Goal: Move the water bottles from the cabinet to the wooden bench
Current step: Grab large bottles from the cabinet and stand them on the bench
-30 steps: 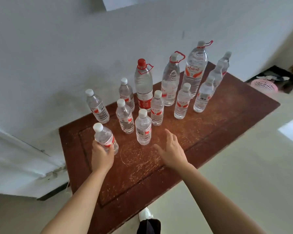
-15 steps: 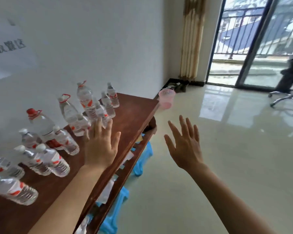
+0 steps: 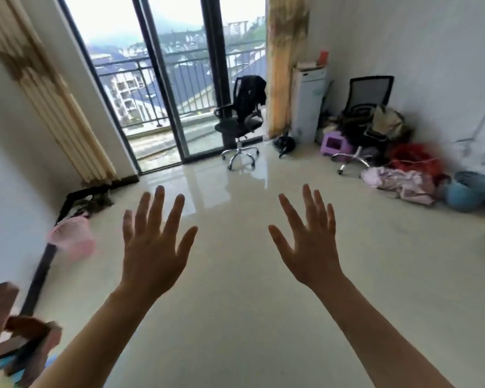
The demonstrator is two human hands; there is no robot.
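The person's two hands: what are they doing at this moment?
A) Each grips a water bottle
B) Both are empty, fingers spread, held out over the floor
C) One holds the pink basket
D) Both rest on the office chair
B: the left hand and the right hand are open with fingers spread and nothing in them, above the bare floor; no bottle is in view.

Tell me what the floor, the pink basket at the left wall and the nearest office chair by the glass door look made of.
Floor: probably glazed tile or polished stone, cream and glossy; it mirrors the window light.
Pink basket: likely plastic, matte; blurred, so uncertain.
Office chair: black seat and back, material unclear; shiny base, apparently chromed metal.
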